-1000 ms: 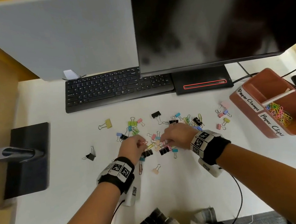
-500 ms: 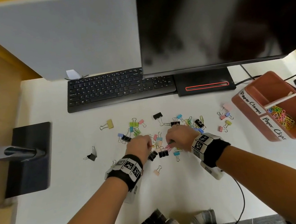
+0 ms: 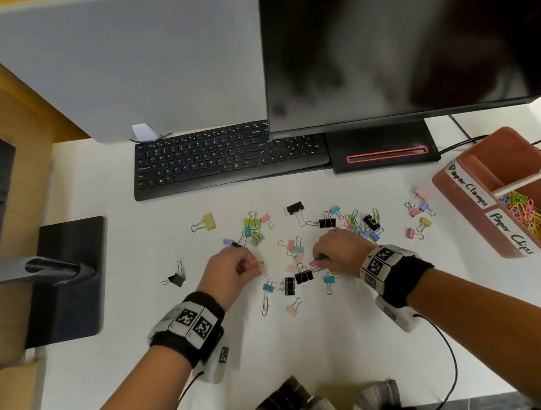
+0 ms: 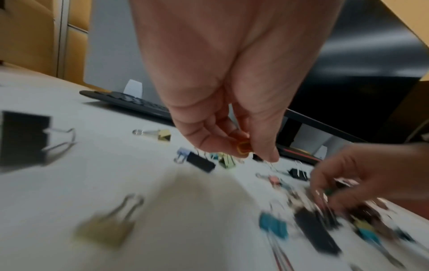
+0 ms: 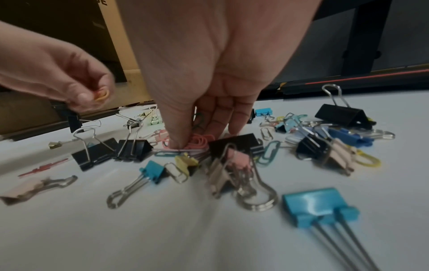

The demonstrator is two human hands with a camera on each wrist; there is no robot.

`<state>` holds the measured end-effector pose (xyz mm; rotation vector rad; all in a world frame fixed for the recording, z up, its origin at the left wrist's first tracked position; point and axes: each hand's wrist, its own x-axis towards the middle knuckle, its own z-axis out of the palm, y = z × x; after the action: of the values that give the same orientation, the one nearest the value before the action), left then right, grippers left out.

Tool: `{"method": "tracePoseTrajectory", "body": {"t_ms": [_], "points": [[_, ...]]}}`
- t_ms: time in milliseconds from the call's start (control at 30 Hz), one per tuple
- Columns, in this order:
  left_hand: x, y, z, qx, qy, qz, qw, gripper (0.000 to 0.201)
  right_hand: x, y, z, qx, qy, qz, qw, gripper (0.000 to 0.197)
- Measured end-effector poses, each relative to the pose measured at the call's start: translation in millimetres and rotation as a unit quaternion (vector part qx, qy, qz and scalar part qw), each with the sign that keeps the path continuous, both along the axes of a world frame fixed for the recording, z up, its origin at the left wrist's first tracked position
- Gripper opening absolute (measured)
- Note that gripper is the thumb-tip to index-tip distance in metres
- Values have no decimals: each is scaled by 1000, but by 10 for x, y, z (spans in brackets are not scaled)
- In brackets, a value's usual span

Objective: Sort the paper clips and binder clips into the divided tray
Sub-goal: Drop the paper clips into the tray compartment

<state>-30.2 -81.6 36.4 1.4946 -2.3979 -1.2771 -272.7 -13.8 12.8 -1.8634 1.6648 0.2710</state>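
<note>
Tray (image 3: 462,199): sat far right; "Paper Clips" section already held clips.
Pile (image 3: 298,278): mixed clips lay mid-desk.
Right hand (image 3: 337,248): pinched pink paper clips (image 5: 197,142); best lifted clear of binder handles.
Left hand (image 3: 232,270): gripped an orange paper clip (image 4: 242,146).

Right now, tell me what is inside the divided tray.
The divided tray: its "Paper Clips" compartment holds colourful paper clips. The "Paper Clamps" compartment shows bare floor, though its near wall hides part of it.
</note>
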Motion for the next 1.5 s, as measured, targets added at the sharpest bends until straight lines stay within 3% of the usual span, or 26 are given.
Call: {"method": "tracePoseTrajectory", "body": {"t_ms": [167, 300, 433, 633, 767, 867, 967, 1067, 1167, 1333, 1400, 1500], "points": [[99, 447, -216, 93, -30, 58, 993, 24, 26, 26, -6, -6, -11, -26, 1000, 26], [11, 553, -366, 62, -65, 88, 992, 17, 55, 74, 4, -4, -29, -54, 998, 24], [-42, 527, -376, -11, -87, 59, 994, 6, 85, 129, 27, -3, -31, -86, 996, 21], [-47, 451, -359, -27, -135, 4, 991, 21, 116, 102, 47, 24, 5, -84, 996, 21], [-60, 469, -331, -40, -178, -47, 982, 30, 41, 93, 117, 7, -15, -96, 995, 22], [-15, 364, -183, -12, -154, -17, 988, 22, -118, 100, 295, -34, -61, -162, 984, 18], [-118, 223, 179, -38, -76, -3, 996, 10, -464, 181, 591, -102, -92, -239, 961, 16], [-600, 131, 603, -86, 0, -62, 994, 10, -976, 406, 901, -166, -78, -277, 943, 13], [-1434, 165, 782, -121, 56, -132, 982, 4, -1522, 774, 1119, -214, -42, -340, 915, 18], [-3117, 762, 854, -84, 169, -206, 960, 7, -2324, 1356, 1185, -189, 10, -441, 877, 18], [-3685, 1025, 812, -42, 179, -205, 961, 11, -2577, 1468, 1071, -175, 23, -466, 867, 16], [-4280, 1272, 642, -22, 115, -211, 971, 17, -2820, 1526, 898, -138, 29, -495, 857, 16]]}}
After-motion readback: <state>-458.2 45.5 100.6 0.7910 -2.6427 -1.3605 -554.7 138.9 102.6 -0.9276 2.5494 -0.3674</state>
